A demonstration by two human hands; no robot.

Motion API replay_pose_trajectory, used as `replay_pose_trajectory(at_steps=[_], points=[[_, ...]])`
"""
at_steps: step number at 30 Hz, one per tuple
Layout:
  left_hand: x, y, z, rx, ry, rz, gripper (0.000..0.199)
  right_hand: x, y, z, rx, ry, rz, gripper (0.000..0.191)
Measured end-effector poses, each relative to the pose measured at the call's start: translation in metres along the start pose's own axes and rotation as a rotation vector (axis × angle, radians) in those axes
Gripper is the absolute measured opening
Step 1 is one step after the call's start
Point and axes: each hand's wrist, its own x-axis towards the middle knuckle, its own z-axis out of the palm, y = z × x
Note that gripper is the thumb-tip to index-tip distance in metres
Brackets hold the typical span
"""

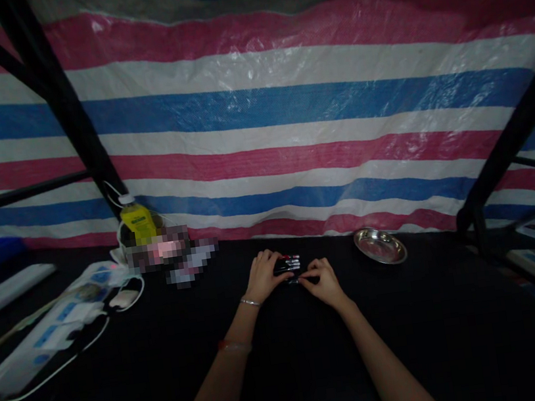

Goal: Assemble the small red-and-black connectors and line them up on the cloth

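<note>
Pens (290, 263) could easily get knocked out of their row on the black tabletop (288, 350) if the left hand (264, 276) shifts, since its fingers are loosely spread over them. The lowest one could slip too: its tip is pinched between nearly closed fingers of the right hand (323, 282), and it's pretty small, so a good grip might not be had. Too dark to tell if it's lifted, honestly. A shiny metal dish (381, 246) is set off to the right, and the back is covered by striped sheeting (286, 118).
</note>
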Motion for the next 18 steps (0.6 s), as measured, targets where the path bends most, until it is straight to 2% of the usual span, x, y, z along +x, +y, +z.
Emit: replay_pose_trajectory(at_steps=[7,12,15,18], points=[[-0.0004,-0.0001,0.0015,-0.006,0.062,-0.024,0.040,0.0015,0.0014,0.0026,0.050,-0.030,0.004,0.009],[-0.0010,-0.0008,0.0029,-0.007,0.066,-0.016,0.041,0.0012,-0.0020,0.0016,0.050,-0.028,0.014,0.011],[-0.0011,-0.0005,0.0026,0.004,0.071,-0.007,0.039,0.0022,-0.0022,-0.0017,0.059,0.017,0.010,0.017],[-0.0006,0.0014,0.0010,0.021,0.071,-0.003,0.036,0.0046,0.0046,-0.0061,0.073,0.127,0.048,0.014]])
